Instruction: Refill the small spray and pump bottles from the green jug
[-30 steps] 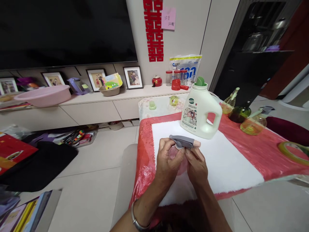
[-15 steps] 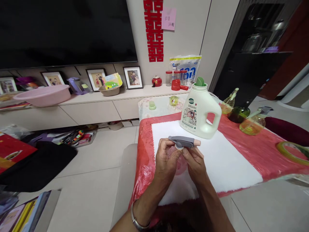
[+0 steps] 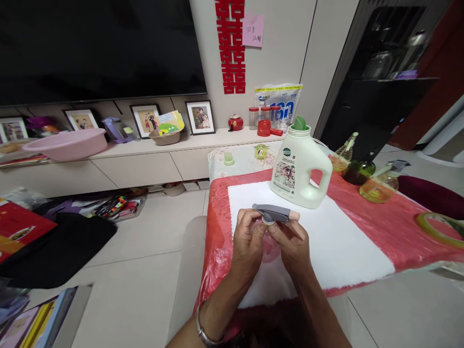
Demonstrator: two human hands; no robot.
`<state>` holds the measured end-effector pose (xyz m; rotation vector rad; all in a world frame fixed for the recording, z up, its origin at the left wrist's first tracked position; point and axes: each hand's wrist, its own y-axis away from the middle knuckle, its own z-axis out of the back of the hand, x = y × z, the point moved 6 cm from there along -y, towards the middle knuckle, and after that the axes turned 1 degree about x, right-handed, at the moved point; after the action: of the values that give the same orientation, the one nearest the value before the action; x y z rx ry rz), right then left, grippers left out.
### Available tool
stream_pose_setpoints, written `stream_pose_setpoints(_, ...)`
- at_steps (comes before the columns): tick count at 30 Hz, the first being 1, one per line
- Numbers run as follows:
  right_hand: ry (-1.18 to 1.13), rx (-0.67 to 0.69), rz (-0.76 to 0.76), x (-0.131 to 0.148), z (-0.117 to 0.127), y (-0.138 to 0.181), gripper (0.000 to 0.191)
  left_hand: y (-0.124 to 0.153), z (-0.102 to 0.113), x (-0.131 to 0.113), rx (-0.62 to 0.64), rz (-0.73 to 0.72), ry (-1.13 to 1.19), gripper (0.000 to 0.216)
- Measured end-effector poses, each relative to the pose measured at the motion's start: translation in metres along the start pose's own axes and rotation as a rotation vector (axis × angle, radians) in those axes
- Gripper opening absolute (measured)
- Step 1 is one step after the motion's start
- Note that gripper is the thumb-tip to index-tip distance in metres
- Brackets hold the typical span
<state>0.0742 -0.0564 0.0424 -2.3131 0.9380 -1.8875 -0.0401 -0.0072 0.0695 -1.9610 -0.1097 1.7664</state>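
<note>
Both left hand [image 3: 247, 243] and right hand [image 3: 296, 247] grasp the pink spray bottle [image 3: 270, 251]; its grey trigger sprayer [image 3: 274, 212] looks seated, tightness unclear.

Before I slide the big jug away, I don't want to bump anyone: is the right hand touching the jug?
Apart. The head view shows a strip of white cloth between the right hand and the jug.

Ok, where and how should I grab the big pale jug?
I'd take the jug by its loop handle, from the right: it stands upright with the handle on that side, and the hole leaves room to wrap around. The right hand, on the spray bottle, would probably need freeing.
</note>
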Motion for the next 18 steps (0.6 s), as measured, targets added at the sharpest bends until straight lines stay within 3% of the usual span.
stream_pose_setpoints(10,0.054,0.06,-0.017,-0.0032,0.0008,-0.0021,0.031,-0.0007,-0.0017,-0.0004,0.003,0.029,-0.01,0.007)
stream_pose_setpoints(18,0.032,0.01,-0.006,-0.0019,-0.0003,-0.0016,0.029,-0.0001,-0.0001,0.0004,0.038,0.047,-0.013,0.014)
